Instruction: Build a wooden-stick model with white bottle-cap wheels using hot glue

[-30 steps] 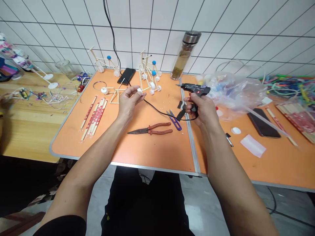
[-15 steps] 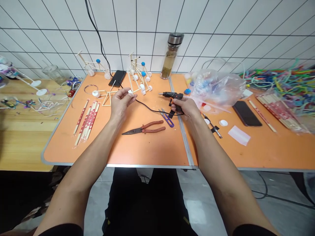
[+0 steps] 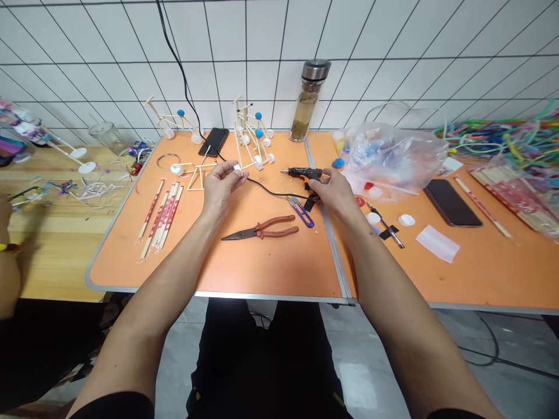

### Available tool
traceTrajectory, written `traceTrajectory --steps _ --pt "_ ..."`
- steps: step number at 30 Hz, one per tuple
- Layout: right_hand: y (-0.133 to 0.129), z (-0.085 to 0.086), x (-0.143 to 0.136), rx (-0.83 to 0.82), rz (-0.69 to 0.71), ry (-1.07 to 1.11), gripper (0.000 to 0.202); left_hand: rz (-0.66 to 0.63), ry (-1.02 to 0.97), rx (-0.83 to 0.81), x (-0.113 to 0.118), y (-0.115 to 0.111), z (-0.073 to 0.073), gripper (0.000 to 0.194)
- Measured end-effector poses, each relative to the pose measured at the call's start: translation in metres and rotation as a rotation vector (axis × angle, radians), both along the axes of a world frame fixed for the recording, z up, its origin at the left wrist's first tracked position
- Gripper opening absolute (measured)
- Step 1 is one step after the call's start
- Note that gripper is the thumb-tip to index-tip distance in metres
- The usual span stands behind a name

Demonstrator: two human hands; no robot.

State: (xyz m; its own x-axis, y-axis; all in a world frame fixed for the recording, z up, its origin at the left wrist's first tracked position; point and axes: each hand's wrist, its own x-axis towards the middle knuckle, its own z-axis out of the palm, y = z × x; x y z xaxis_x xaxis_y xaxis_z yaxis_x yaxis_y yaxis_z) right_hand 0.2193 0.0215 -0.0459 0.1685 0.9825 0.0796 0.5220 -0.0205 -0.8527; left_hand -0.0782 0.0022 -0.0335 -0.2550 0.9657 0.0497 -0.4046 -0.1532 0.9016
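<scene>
My left hand (image 3: 222,185) pinches a small white cap (image 3: 237,168) between thumb and fingertips, beside a frame of glued wooden sticks (image 3: 199,176). In my right hand (image 3: 332,187) is a black glue gun (image 3: 301,172), held at its rear end, with the nozzle pointing left. Whether the gun rests on the table, I cannot tell. Its black cord (image 3: 275,193) runs across toward my left hand. Purple thread snips (image 3: 301,212) lie just below the gun. Long-nose pliers (image 3: 262,228) with reddish-brown handles lie nearer the front edge.
Stick models with blue balls (image 3: 253,134) stand at the back, near a phone (image 3: 213,142) and a glass bottle (image 3: 304,102). Wrapped chopsticks (image 3: 163,215) lie left. Rightward are a plastic bag (image 3: 388,157), another phone (image 3: 452,202) and white discs (image 3: 406,220). Someone's arm (image 3: 7,256) shows far left.
The view has shifted slightly, so the table appears farther right. My right hand's grip on the glue gun has moved toward its back end. Another person's arm has come into view at left.
</scene>
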Motion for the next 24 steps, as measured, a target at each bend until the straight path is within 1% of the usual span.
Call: traceTrajectory --steps 1,3,6,8,11,14,16,18,21,24 --pt "-0.001 0.001 0.000 0.003 -0.031 -0.150 0.034 -0.003 -0.002 -0.001 0.001 0.000 0.000 0.029" --pt "-0.005 0.004 -0.002 -0.004 -0.037 -0.334 0.037 -0.010 0.003 -0.009 0.002 -0.001 -0.001 0.030" --pt "-0.013 0.010 -0.005 -0.029 0.014 -0.409 0.040 -0.026 0.016 -0.010 0.003 -0.002 -0.002 0.031" --pt "-0.016 0.012 -0.006 -0.034 0.024 -0.439 0.040 -0.035 0.029 -0.001 0.003 -0.002 -0.003 0.031" --pt "-0.020 0.013 -0.006 -0.005 0.009 -0.502 0.038 -0.042 0.060 0.016 0.001 0.000 -0.007 0.031" --pt "-0.025 0.014 -0.008 0.040 -0.042 -0.567 0.035 -0.041 0.079 0.030 -0.002 0.005 -0.010 0.029" --pt "-0.029 0.016 -0.011 0.097 -0.073 -0.585 0.035 -0.039 0.088 0.031 -0.004 0.007 -0.012 0.028" --pt "-0.033 0.019 -0.015 0.172 -0.066 -0.563 0.038 -0.034 0.106 0.026 -0.005 0.009 -0.012 0.027" --pt "-0.035 0.020 -0.024 0.256 -0.012 -0.485 0.039 -0.030 0.150 0.016 -0.004 0.009 -0.013 0.026" --pt "-0.032 0.016 -0.033 0.318 0.088 -0.387 0.037 -0.048 0.174 0.023 -0.001 0.007 -0.014 0.028"
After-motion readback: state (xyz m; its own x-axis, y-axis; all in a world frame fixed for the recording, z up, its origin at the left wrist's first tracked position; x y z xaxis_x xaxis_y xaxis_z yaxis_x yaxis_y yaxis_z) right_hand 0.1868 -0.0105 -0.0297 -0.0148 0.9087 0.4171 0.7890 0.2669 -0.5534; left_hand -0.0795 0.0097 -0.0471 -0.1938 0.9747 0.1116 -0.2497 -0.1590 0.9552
